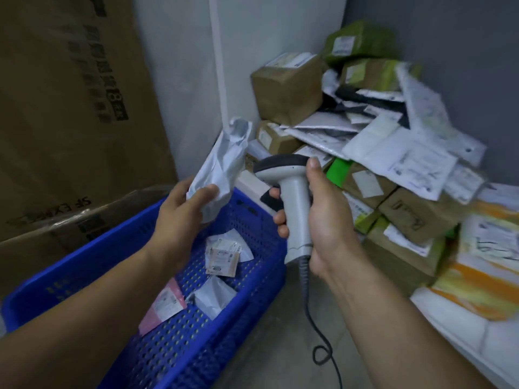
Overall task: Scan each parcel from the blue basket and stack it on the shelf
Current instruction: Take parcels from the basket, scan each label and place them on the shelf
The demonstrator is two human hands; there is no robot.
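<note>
While the left hand gripped a grey parcel above the blue basket, the right hand clasped the scanner — aimed toward the parcel, presumably for its label.

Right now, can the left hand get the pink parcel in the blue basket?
Probably not yet: the left hand grips a grey mailer. The pink parcel itself lies uncovered in the blue basket, so the way is otherwise free.

you read "sf express", upside down from your view and partly blurred, on the low cardboard box at left. the tall cardboard box above it carries a large "8" among blurred characters. the shipping labels on the parcels are too blurred to read.
</note>
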